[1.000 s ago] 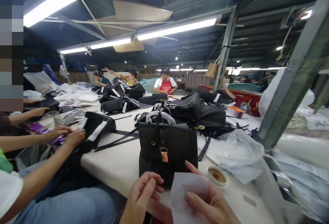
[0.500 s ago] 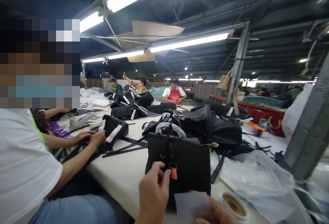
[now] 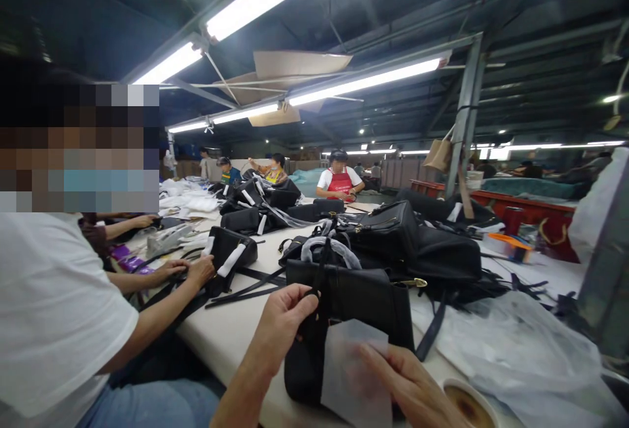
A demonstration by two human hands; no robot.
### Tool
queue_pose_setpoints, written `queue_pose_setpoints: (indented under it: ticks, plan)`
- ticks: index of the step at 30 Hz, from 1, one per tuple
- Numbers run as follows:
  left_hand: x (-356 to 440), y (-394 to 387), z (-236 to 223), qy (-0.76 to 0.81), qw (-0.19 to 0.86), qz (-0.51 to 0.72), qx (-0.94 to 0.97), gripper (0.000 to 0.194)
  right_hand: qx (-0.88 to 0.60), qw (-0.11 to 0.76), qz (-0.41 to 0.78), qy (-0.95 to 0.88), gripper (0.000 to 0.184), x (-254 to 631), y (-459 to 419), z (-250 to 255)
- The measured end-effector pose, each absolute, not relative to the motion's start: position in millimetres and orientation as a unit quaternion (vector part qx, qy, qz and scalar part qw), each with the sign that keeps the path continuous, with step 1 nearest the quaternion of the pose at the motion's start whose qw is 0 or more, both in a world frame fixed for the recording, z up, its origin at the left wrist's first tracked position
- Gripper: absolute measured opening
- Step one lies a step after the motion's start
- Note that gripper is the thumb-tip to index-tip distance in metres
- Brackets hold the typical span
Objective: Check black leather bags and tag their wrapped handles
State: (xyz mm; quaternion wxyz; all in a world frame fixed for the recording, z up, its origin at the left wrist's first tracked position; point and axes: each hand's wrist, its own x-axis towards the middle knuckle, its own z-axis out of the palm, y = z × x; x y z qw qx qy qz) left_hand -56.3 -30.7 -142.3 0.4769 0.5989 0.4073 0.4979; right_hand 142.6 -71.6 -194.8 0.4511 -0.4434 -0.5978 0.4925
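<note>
Bottom centre of frame: black handbag (image 3: 354,293) upright on bench (image 3: 230,339). Left hand (image 3: 287,313) pinches a dark strap at the bag's front; right hand (image 3: 410,375) grips a translucent sheet (image 3: 351,366) before it. Round tub (image 3: 466,405) near lower right, plastic bag (image 3: 525,349) above it.

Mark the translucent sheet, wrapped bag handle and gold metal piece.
Translucent sheet (image 3: 351,381), head view: lower middle.
Wrapped bag handle (image 3: 347,254), head view: right side of its arch.
Gold metal piece (image 3: 419,282), head view: wide right end.
</note>
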Motion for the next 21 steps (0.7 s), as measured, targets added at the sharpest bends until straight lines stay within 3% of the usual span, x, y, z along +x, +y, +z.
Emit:
queue_pose_setpoints:
  ticks: [3, 8, 14, 21]
  plan:
    - [-60.3, -38.6, -141.4, 0.411, 0.501, 0.509, 0.567, 0.038, -0.406, 0.449, 0.540, -0.584, 0.048, 128.3, -62.6, -185.4]
    - [-56.5, -45.5, -148.6, 0.397, 0.465, 0.561, 0.558, 0.026, -0.331, 0.487, 0.572, -0.571, 0.038, 101.7, -49.5, -172.5]
    - [-58.8, -47.5, -152.3, 0.421, 0.390, 0.576, 0.582, 0.011, -0.321, 0.482, 0.594, -0.559, 0.041, 93.8, -47.9, -157.1]
    - [-57.3, -44.6, -152.6, 0.456, 0.337, 0.562, 0.602, 0.011, -0.323, 0.491, 0.612, -0.530, 0.045, 89.4, -41.3, -152.6]
